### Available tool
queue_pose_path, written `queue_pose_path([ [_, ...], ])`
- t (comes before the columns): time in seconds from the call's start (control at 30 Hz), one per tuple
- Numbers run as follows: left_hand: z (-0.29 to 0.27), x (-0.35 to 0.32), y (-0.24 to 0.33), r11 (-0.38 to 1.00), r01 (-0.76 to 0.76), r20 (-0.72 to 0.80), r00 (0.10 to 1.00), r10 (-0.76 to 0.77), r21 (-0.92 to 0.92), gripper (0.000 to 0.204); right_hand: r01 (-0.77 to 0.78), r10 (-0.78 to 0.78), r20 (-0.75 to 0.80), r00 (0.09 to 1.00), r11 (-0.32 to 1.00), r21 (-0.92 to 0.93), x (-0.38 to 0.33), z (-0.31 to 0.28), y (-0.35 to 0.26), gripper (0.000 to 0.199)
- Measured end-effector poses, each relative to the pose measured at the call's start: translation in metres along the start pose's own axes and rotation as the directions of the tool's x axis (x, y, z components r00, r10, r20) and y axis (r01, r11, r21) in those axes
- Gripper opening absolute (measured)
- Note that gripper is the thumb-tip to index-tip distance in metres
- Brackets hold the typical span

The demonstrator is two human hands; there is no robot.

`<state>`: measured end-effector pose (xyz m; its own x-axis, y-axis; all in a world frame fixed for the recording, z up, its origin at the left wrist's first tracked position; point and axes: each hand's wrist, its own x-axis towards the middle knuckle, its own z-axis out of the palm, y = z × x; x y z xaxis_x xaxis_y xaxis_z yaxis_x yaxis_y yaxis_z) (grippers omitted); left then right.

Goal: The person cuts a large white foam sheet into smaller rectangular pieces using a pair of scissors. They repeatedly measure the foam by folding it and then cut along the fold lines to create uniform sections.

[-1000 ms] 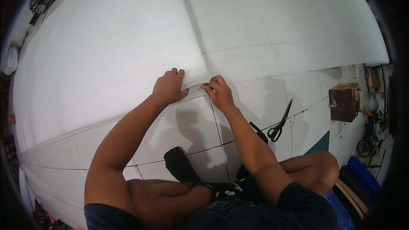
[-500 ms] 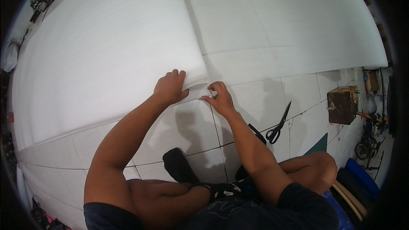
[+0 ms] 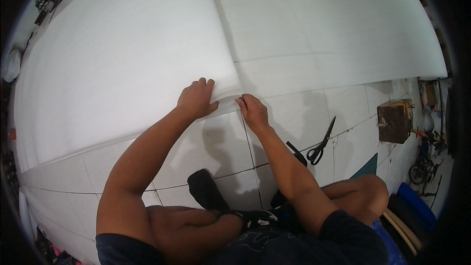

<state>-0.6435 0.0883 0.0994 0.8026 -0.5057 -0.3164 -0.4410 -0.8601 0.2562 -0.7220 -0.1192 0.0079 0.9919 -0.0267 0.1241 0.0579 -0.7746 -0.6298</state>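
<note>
In the head view, the right hand [image 3: 255, 114] differs most from half a second ago, when its thumb and forefinger stood apart near the corner of the folded white sheet [image 3: 122, 68]; now that grip is narrow, the fingertips drawn together on the sheet's edge at that corner; the left hand [image 3: 195, 100] stays where it was, its grip loose and spread, fingers resting on the top layer and thumb out near the front edge; the scissors [image 3: 325, 141] lie as before, to the right of the right forearm, with a dark strip [image 3: 297, 153] between them; the sheet lies folded in layers across the floor [image 3: 176, 162] at left and ahead, while a thin translucent layer [image 3: 353, 29] spreads to the right, tile lines showing through part of it; a brown box [image 3: 392, 122] stands on the floor at right, its inside hidden; a pale plastic bag [image 3: 11, 66] is at the far left, its contents too blurred to tell; the floor is white tile with dark joints; a green piece [image 3: 367, 167] lies near the right knee, and blue [image 3: 417, 206] and tan rolls [image 3: 405, 230] sit at lower right.
</note>
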Motion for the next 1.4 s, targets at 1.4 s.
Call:
queue_pose_path([
  [1.4,0.009,-0.003,0.008,0.999,0.044,-0.046,0.998,-0.044,-0.011,0.065,-0.032,0.056,-0.080,0.995,0.961,0.275,0.000,0.001,-0.016,0.027],
])
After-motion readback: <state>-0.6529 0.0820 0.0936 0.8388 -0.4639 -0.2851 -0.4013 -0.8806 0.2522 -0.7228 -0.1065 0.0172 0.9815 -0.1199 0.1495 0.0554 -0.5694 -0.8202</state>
